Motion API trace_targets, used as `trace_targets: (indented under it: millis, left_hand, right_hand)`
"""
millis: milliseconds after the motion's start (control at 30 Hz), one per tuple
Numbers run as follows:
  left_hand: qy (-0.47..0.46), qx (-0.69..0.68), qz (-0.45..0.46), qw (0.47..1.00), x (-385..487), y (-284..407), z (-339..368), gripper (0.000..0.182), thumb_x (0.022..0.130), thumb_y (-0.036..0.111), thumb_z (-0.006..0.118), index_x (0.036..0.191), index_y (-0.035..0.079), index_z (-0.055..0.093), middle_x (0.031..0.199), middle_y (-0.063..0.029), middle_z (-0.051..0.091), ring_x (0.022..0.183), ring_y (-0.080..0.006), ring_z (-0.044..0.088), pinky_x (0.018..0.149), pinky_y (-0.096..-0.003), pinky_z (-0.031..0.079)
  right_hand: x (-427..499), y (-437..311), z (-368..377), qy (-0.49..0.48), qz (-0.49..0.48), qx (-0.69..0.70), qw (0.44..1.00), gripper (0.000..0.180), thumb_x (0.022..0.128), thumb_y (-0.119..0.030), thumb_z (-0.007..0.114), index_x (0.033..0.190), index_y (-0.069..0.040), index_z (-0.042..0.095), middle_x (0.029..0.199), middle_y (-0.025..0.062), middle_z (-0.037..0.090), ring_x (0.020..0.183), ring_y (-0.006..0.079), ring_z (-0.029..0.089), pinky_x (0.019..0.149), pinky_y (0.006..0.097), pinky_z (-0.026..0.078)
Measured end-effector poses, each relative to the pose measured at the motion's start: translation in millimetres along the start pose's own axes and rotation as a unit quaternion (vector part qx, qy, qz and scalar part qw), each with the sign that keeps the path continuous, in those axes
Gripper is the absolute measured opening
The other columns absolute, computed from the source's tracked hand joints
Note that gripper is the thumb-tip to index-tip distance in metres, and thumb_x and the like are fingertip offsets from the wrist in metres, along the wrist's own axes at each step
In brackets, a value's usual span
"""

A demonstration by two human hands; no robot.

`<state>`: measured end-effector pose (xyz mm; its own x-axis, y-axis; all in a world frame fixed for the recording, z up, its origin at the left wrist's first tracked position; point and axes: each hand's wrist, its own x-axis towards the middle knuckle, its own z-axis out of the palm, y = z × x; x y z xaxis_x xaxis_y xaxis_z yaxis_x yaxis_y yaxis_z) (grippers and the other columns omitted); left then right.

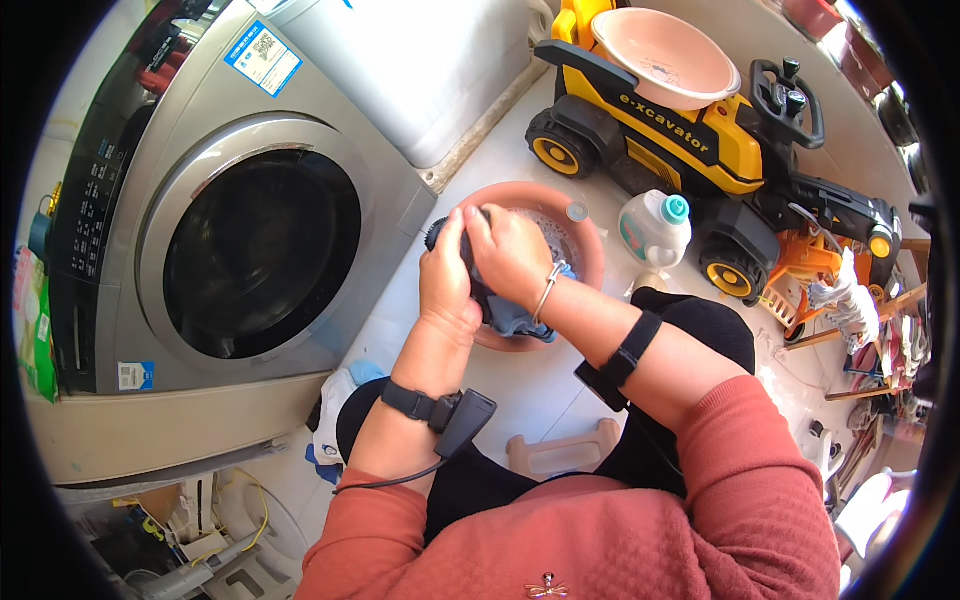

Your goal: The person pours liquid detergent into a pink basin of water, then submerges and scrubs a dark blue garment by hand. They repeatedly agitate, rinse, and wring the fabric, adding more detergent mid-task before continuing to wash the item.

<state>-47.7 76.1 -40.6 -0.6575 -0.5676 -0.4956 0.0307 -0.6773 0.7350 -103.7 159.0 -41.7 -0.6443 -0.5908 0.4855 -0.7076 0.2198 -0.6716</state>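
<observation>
Over a round pink plastic basin on the floor, my left hand and my right hand are close together, both closed on a dark cloth bunched between them. A dark ribbed edge pokes out above my left fingers. Below my hands, blue fabric hangs or lies at the basin's near side; how it joins the dark cloth is hidden. Sudsy water shows inside the basin, past my right hand. The undersides of both hands are partly hidden.
A front-loading washing machine stands at the left. Right of the basin is a white detergent bottle with a teal cap. Behind it, a yellow-black toy excavator bears a pink bowl. White and blue cloth lies at the left by my leg.
</observation>
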Motion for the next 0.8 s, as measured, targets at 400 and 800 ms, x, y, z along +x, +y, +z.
trace_targets:
  millis: [400, 800]
  left_hand:
    - [-0.155, -0.034, -0.015, 0.987, -17, 29, 0, 0.039, 0.103, 0.041, 0.052, 0.107, 0.004, 0.066, 0.101, -0.0097, 0.071, 0.094, -0.0228, 0.07, 0.085, -0.0365, 0.057]
    - [-0.217, 0.009, 0.027, 0.976, -9, 31, -16, 0.035, 0.094, 0.022, 0.071, 0.121, 0.0, 0.064, 0.114, -0.0089, 0.069, 0.1, -0.019, 0.067, 0.086, -0.0326, 0.056]
  right_hand:
    - [25, 43, -27, -0.124, 0.284, 0.381, 0.871, 0.034, 0.09, -0.024, 0.05, 0.107, -0.002, 0.069, 0.099, 0.0152, 0.07, 0.095, 0.0243, 0.066, 0.085, 0.0345, 0.051]
    - [23, 27, -38, -0.013, 0.066, 0.144, 0.987, 0.028, 0.094, -0.03, 0.061, 0.097, -0.005, 0.073, 0.09, 0.0232, 0.068, 0.086, 0.0383, 0.065, 0.078, 0.0396, 0.051]
